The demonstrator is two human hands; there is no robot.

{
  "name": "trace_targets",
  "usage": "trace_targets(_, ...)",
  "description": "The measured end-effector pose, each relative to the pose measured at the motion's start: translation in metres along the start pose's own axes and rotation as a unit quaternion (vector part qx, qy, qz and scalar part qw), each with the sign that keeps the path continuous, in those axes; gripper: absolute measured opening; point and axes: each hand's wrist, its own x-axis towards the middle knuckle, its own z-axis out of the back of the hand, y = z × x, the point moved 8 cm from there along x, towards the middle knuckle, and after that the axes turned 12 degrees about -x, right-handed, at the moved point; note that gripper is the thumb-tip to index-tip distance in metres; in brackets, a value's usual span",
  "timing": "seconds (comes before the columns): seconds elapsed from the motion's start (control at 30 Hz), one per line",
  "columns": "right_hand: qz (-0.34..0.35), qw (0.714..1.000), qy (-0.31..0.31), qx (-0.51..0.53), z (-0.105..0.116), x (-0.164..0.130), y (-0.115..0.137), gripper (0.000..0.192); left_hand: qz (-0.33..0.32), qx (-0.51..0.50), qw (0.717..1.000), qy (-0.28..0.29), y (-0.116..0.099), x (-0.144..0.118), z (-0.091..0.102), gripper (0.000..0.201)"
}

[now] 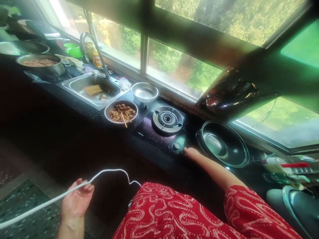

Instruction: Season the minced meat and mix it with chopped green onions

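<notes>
**Head view: one hand at the stove knob, the other lifting a white cord**

Head camera is looking down along a dark counter under a window. The right hand (192, 152) is reaching forward with the arm almost straight, its fingers bunched on a stove knob (183, 151) at the front edge of the gas hob (149, 132); whether they are pinching the knob or only resting on it cannot be told, since the fingertips are blurred and in shadow. The knob is judged small, rigid and smooth, best taken between thumb and forefinger at its rim. The left hand (76, 200) is hanging low at the person's side, palm up, fingers loosely curled under a white cord (109, 172) lying across them, not clamped. The cord is looking light, limp and slick, likely to slide unless the fingers close around it.

A burner (166, 119) is sitting bare just behind the knob. An empty wok (224, 144) is resting just right of the hand. A bowl of cooked food (121, 112) with chopsticks (124, 119) is standing left of the hob, a steel colander (145, 91) behind it, and a sink (74, 86) farther left.
</notes>
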Motion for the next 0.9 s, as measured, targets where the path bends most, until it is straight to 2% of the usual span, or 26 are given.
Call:
trace_targets(0.27,0.076,0.994,-0.018,-0.079,-0.005,0.005,0.004,0.038,-0.001,0.001,1.0,0.005,-0.006,0.006,0.003,0.003)
trace_targets(0.6,0.076,0.993,-0.02,-0.087,-0.004,0.002,0.006,0.034,-0.006,-0.017,1.0,-0.008,-0.012,0.011,0.005,0.013)
trace_targets(0.9,0.067,0.993,-0.019,-0.097,0.0,0.001,0.009,0.038,-0.013,-0.026,1.0,0.003,-0.025,0.01,0.011,0.01)
